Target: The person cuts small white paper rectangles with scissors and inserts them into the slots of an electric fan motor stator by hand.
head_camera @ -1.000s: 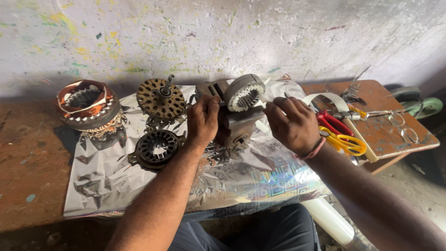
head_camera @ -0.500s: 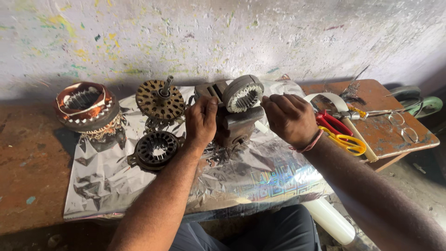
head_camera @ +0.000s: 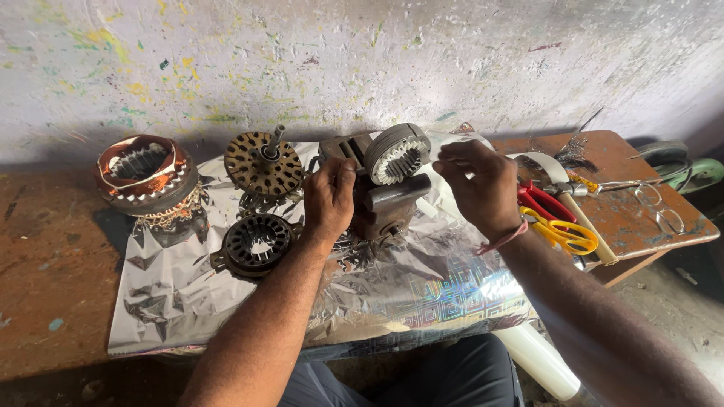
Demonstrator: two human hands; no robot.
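Your left hand (head_camera: 329, 197) grips the small vise (head_camera: 377, 197) on the foil sheet (head_camera: 181, 294), which clamps a toothed stator core (head_camera: 396, 153). Your right hand (head_camera: 479, 185) hovers beside the core, fingers curled, perhaps pinching thin wire.

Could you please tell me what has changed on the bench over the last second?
The right hand has moved slightly left and up, toward the round toothed core held in the vise. The left hand stays on the vise. The copper-wound stator, rotor and scissors have not moved.
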